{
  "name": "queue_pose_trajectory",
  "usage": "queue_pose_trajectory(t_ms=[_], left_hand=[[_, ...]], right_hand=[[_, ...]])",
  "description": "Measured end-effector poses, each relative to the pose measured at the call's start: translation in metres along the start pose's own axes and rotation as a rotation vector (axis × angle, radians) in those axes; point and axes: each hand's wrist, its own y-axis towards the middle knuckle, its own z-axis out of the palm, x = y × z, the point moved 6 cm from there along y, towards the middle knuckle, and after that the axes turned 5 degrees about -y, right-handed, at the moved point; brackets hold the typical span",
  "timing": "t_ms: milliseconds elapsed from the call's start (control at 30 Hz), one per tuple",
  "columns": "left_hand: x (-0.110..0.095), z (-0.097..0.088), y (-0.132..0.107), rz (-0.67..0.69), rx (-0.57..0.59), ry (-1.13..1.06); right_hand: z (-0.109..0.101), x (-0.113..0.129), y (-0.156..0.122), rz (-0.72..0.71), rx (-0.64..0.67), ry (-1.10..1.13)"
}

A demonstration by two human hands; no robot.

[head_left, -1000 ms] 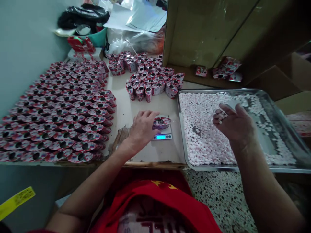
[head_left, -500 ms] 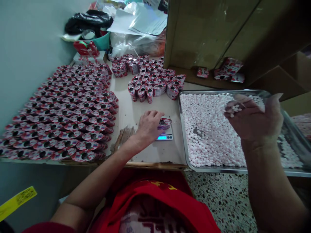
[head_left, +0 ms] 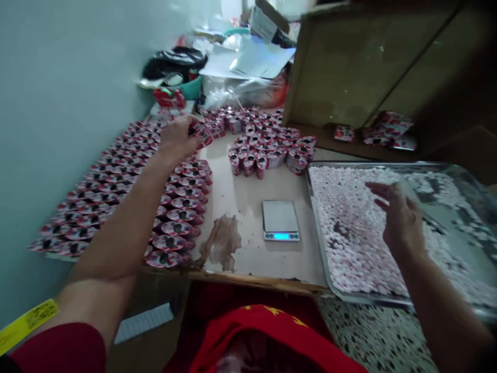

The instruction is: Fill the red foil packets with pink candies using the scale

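Note:
My left hand (head_left: 177, 138) reaches far across the table and grips a small red-and-white pouch (head_left: 201, 135) at the back of the rows of filled pouches (head_left: 132, 181). A small digital scale (head_left: 280, 220) with a blue display sits bare in the middle of the table. My right hand (head_left: 399, 217) hovers with fingers spread over the metal tray (head_left: 324, 243) full of small white-pink candies (head_left: 349, 228); nothing shows in it.
A cluster of upright open pouches (head_left: 267, 147) stands behind the scale. A cardboard box (head_left: 349, 67) with a few pouches is at the back right. Bags, papers and a teal bowl (head_left: 190, 88) crowd the back. A brown worn patch (head_left: 221, 241) marks the table's front edge.
My left hand lifted the pouch off the scale and carried it to the back of the pouch rows. My right hand dropped from raised to low over the tray, fingers now spread.

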Motion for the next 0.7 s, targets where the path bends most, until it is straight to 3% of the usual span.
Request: queue_pose_trajectory(t_ms=[67, 133, 267, 333, 433, 567, 700], left_hand=[[0.029, 0.005, 0.016, 0.006, 0.032, -0.020], [0.053, 0.023, 0.029, 0.023, 0.077, -0.044], [0.082, 0.064, 0.043, 0.066, 0.151, -0.092], [0.090, 0.080, 0.046, 0.089, 0.224, -0.110], [0.098, 0.094, 0.046, 0.117, 0.376, -0.127], [0.106, 0.099, 0.042, 0.117, 0.501, -0.138], [0.106, 0.104, 0.033, 0.142, 0.561, -0.103]], right_hand=[[0.019, 0.018, -0.002, 0.013, -0.014, 0.158], [0.047, 0.051, -0.004, -0.068, 0.056, 0.203], [0.125, 0.135, -0.008, -0.514, 0.351, 0.037], [0.162, 0.164, -0.004, -0.685, 0.389, -0.079], [0.214, 0.192, 0.010, -0.820, 0.385, -0.238], [0.279, 0.223, 0.018, -0.956, 0.452, -0.449], [0.327, 0.238, 0.016, -0.930, 0.496, -0.632]])
